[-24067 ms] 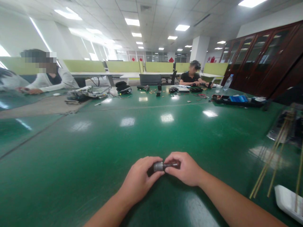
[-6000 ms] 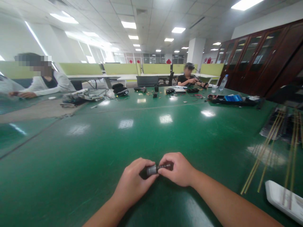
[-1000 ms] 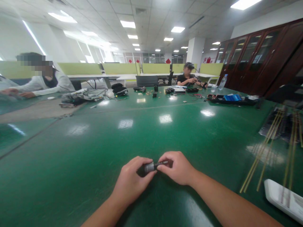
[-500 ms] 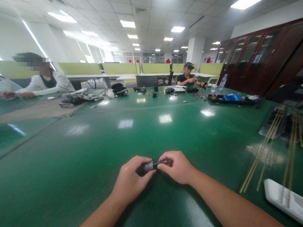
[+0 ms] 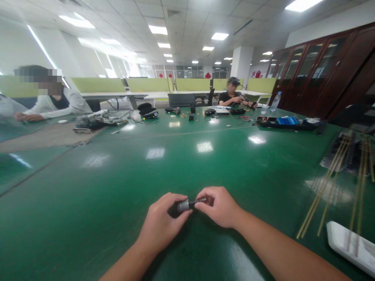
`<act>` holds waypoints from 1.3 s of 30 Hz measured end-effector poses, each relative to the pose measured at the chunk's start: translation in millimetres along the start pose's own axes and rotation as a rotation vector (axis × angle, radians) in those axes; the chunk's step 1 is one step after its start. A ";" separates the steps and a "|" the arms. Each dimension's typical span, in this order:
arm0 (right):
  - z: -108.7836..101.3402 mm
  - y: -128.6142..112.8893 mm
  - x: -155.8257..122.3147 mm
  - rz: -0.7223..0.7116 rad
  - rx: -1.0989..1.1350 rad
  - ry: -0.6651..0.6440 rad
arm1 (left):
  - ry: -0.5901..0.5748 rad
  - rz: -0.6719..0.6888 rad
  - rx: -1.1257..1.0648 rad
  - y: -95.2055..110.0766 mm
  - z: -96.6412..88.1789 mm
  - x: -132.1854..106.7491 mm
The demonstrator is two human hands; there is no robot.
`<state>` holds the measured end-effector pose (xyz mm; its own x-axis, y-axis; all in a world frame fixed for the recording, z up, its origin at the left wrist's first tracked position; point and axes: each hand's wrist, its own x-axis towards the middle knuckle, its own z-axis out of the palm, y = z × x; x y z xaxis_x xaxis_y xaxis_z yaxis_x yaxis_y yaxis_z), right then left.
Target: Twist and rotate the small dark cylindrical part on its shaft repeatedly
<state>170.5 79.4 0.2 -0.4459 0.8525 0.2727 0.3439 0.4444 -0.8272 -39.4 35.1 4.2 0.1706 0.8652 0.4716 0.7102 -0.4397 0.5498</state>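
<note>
Low in the middle of the view, my left hand (image 5: 164, 218) is closed around a small grey-and-black cylinder (image 5: 183, 205), thumb below and fingers above. From its right end sticks out a thin dark ribbed rod (image 5: 192, 203). My right hand (image 5: 219, 206) pinches this rod between thumb and fingertips, close beside the left hand. Whether rod and cylinder are one piece I cannot tell. Part of the cylinder is hidden in my left palm. Both hands are just over the green table (image 5: 123, 168).
Thin yellowish sticks (image 5: 325, 187) and a white tray (image 5: 348, 246) are at the right. Farther back stand a water bottle (image 5: 275, 101), a black tray with blue items (image 5: 288, 121) and black pouches (image 5: 148, 111). One person sits far left, another across the table.
My hands and the cylinder stay almost in place, with only a very slight shift. At the far left, the person's hands have come closer together.
</note>
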 end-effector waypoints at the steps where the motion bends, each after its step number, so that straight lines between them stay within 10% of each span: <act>1: -0.1 0.0 0.1 0.002 0.000 0.001 | -0.002 -0.002 0.000 -0.3 -0.1 0.0; 39: -3.7 -4.1 -1.9 0.023 0.027 0.046 | 0.000 -0.029 -0.003 0.3 -2.8 1.1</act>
<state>172.9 77.0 4.9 -0.3998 0.8743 0.2753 0.3307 0.4177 -0.8462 -40.9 35.2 6.8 0.1499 0.8778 0.4550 0.7127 -0.4148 0.5656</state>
